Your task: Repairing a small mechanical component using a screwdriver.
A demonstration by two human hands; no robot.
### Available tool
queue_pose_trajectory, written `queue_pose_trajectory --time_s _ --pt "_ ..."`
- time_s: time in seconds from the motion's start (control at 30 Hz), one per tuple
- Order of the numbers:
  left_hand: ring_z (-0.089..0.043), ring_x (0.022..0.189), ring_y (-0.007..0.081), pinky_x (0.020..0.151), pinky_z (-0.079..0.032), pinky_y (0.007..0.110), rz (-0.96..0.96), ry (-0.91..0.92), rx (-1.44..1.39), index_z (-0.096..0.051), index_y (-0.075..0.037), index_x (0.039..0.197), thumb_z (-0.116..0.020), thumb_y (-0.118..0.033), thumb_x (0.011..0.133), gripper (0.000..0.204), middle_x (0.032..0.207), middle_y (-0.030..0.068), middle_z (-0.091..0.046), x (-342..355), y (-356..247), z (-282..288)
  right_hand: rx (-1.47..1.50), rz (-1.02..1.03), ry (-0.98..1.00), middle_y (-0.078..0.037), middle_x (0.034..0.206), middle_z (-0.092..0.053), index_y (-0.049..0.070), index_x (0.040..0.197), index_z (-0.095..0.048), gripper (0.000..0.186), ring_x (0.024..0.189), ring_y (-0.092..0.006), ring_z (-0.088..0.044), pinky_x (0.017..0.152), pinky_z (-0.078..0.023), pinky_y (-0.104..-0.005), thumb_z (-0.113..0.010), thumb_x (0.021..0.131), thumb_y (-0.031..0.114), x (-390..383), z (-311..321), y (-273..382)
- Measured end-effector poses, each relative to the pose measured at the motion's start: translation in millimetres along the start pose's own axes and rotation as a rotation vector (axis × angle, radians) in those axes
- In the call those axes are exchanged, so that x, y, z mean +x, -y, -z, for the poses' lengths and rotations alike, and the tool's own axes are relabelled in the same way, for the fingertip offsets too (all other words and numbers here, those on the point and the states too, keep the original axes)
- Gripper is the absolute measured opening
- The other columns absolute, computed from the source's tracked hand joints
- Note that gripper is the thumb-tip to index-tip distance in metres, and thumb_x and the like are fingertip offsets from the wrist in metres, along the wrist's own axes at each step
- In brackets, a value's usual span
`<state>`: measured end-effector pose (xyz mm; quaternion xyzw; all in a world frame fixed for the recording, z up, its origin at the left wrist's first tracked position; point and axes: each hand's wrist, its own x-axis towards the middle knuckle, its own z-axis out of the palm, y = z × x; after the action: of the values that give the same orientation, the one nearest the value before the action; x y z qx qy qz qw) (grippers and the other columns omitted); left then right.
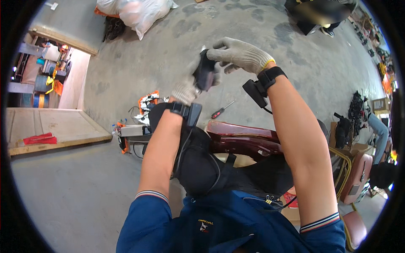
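Note:
My left hand (pixel 185 90), in a pale knitted glove, is wrapped round a dark handheld tool (pixel 205 72) with a light tip at its top. The tool is blurred, so its exact kind does not show. My right hand (pixel 242 55), gloved too, is at the tool's upper end. Its fingers are bent and apart, with the foremost fingertip at or against the tool. Below the hands, a red and black screwdriver (pixel 219 112) lies on the floor. Across my lap rests a glossy dark-red curved piece (pixel 242 131), apparently wood.
At my left stands a grey case-like item (pixel 134 130) with orange parts and cables round it. Further left is a wooden board (pixel 55 124) bearing a red strip (pixel 40 139). White sacks (pixel 141 14) are at the far side. A pink-padded chair (pixel 356 179) stands at the right.

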<state>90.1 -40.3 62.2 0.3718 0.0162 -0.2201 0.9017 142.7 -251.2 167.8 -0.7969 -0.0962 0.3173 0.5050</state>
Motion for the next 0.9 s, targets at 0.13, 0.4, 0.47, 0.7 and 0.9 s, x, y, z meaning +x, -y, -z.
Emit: queue_pose_trajectory --time_s 0.13,0.4,0.47,0.7,0.9 --pt "-0.074 0.086 0.0349 0.074 -0.065 0.047 -0.016 0.066 -0.043 -0.053 0.001 0.135 -0.048 -0.048 0.104 0.058 0.110 0.0228 -0.070 15 -25 -24 0.067 0.285 0.003 -0.006 0.089 -0.064 -0.006 0.122 -0.064 0.054 0.076 -0.0116 -0.061 0.071 -0.055 -0.0273 -0.070 0.086 0.034 -6 -3 8" --pt "-0.075 0.083 0.0336 0.070 -0.066 0.043 0.089 0.182 0.003 -0.050 -0.001 0.138 -0.045 -0.047 0.106 0.057 0.112 0.0231 -0.070 13 -37 -27 0.200 0.192 0.199 0.001 0.084 -0.061 0.003 0.122 -0.063 0.049 0.070 -0.0073 -0.056 0.063 -0.049 -0.0229 -0.074 0.089 0.036 -13 3 23" --pt "-0.073 0.087 0.0309 0.074 -0.062 0.044 0.141 0.006 0.206 -0.052 -0.004 0.136 -0.049 -0.049 0.104 0.055 0.111 0.0201 -0.070 21 -44 -9 -0.120 0.188 -0.082 0.002 0.078 -0.059 0.004 0.117 -0.066 0.044 0.066 -0.0075 -0.052 0.059 -0.046 -0.0240 -0.074 0.089 0.037 -25 10 31" --pt "-0.068 0.100 0.0328 0.087 -0.055 0.044 0.097 -0.615 0.549 -0.057 -0.006 0.134 -0.063 -0.043 0.094 0.055 0.120 0.0186 -0.068 31 -5 128 -0.395 0.093 -0.506 -0.006 0.078 -0.061 0.000 0.100 -0.063 0.034 0.070 -0.0130 -0.060 0.061 -0.048 -0.0295 -0.070 0.090 0.032 -65 5 57" --pt "-0.065 0.114 0.0354 0.096 -0.052 0.046 0.521 -0.624 1.451 -0.072 -0.003 0.113 -0.057 -0.029 0.089 0.039 0.122 0.0207 -0.069 30 104 164 -0.837 0.281 -0.695 -0.020 0.087 -0.064 0.001 0.099 -0.057 0.023 0.083 -0.0368 -0.065 0.073 -0.049 -0.0420 -0.072 0.087 0.013 -71 -22 46"
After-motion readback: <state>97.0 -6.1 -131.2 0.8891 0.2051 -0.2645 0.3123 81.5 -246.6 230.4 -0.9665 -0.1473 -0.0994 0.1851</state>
